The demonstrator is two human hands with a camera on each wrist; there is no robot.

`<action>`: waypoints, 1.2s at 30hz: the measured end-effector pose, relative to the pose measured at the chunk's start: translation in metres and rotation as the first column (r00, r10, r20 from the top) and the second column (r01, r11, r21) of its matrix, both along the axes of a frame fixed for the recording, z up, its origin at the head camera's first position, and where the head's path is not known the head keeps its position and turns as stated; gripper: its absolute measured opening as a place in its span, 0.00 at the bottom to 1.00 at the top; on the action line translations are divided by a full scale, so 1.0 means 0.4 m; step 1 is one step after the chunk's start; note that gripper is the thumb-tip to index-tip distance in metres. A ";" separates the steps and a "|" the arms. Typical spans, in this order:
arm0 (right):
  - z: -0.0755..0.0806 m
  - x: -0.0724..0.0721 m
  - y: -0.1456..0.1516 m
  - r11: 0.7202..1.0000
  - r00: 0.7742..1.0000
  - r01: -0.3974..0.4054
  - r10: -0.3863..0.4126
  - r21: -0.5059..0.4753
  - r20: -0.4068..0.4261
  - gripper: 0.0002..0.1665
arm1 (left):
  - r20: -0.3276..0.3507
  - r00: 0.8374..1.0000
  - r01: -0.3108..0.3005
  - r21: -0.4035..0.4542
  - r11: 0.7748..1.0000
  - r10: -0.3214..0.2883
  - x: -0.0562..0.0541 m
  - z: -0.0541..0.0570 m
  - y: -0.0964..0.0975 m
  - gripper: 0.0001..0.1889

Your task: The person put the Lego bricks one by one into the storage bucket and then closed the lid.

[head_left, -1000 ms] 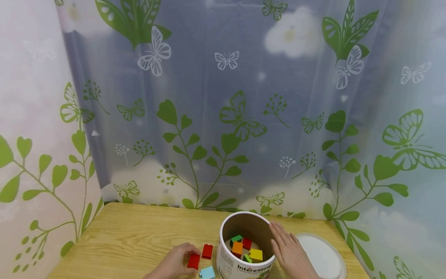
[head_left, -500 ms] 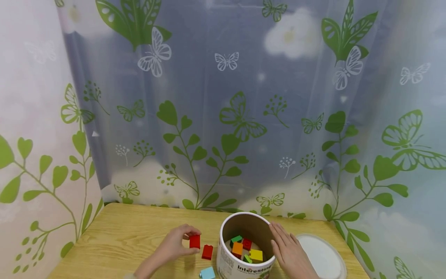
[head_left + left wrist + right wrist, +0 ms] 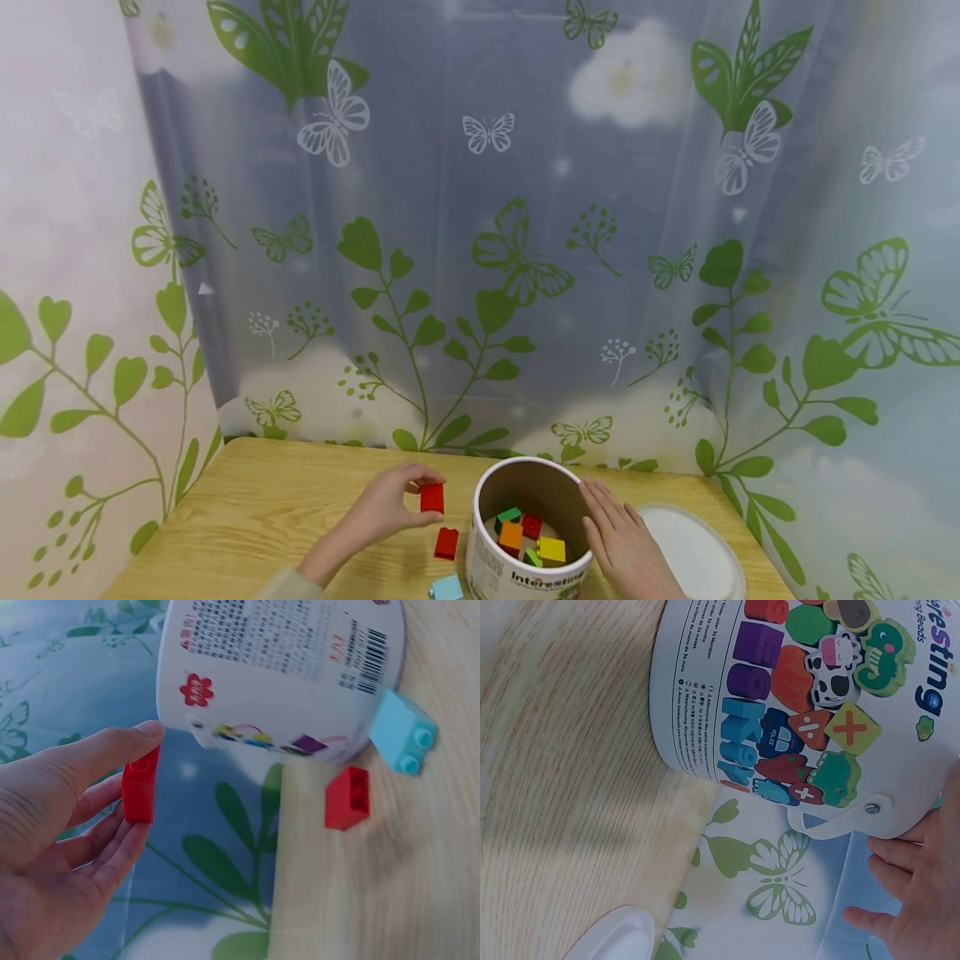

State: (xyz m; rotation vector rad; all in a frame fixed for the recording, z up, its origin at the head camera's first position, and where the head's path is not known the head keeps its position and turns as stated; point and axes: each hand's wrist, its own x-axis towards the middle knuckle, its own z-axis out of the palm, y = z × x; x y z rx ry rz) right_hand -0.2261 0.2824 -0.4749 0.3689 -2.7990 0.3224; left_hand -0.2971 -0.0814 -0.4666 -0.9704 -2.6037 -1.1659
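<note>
My left hand pinches a red toy building brick between thumb and fingers, raised over the table left of a white bucket. The left wrist view shows that same brick held on its edges by the thumb and fingers. My right hand rests with straight fingers against the right side of the bucket's rim. Inside the bucket lie several bricks, among them an orange brick, a yellow brick and a green brick.
A second red brick and a light blue brick lie on the wooden table left of the bucket. To the right is a round white lid. A printed curtain hangs behind the table.
My left hand has lifted the red brick off the table, moving it up and then rightward toward the bucket. The right hand has stayed at the rim.
</note>
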 end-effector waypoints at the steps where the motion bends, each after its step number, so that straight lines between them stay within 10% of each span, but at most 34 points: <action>1: 0.000 0.000 0.000 1.000 1.000 0.001 -0.001 -0.001 0.002 0.29 | -0.009 1.000 0.003 0.000 1.000 -0.003 -0.001 0.007 0.007 0.22; 20: -0.001 -0.001 0.001 1.000 1.000 0.008 -0.008 0.014 0.008 0.29 | 0.002 0.997 0.081 -0.007 0.997 -0.081 -0.017 0.082 0.190 0.21; 36: 0.001 0.000 0.002 0.999 1.000 0.012 -0.012 0.036 -0.010 0.29 | -0.027 0.996 0.088 -0.064 0.994 -0.090 -0.045 0.054 0.330 0.21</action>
